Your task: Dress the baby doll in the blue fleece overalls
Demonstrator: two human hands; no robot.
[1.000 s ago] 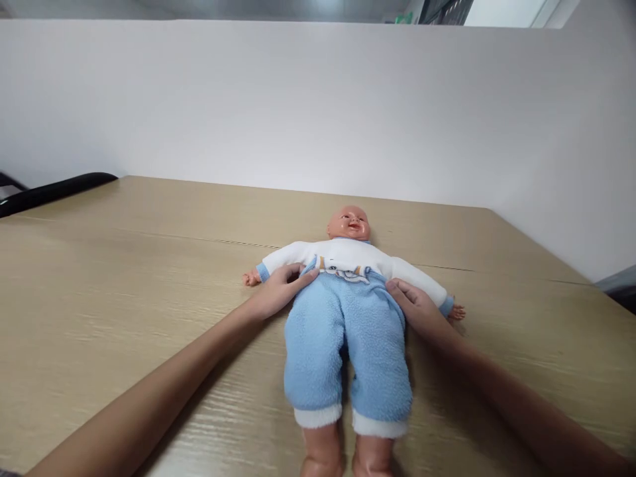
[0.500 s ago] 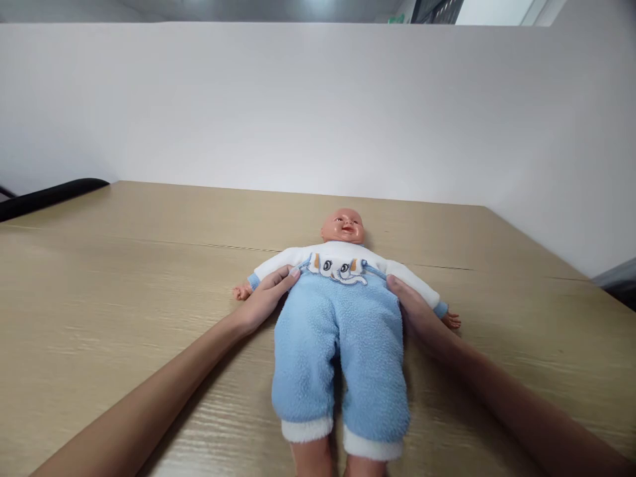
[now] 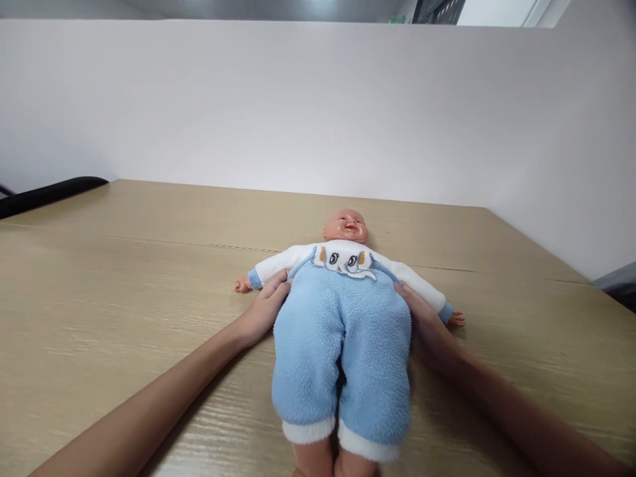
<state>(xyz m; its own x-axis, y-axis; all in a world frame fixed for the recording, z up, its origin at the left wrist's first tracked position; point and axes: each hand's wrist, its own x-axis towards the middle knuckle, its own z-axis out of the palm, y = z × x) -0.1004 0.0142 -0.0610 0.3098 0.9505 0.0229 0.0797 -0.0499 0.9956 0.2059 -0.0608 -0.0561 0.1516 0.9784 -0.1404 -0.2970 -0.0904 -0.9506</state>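
Observation:
A baby doll (image 3: 346,226) lies on its back on the wooden table (image 3: 124,285), head away from me, arms spread. It wears a white top and fluffy blue overalls (image 3: 342,338) with an elephant bib. My left hand (image 3: 263,306) grips the overalls at the doll's left side under its arm. My right hand (image 3: 422,318) grips the other side, its fingers partly hidden behind the fabric.
A white partition wall (image 3: 318,112) stands along the table's far edge and right side. A black curved chair back (image 3: 50,192) shows at the far left. A seam runs across the tabletop behind the doll.
Both hands have pulled the blue overalls up the doll's body. The elephant bib, folded down before, now lies flat on the chest.

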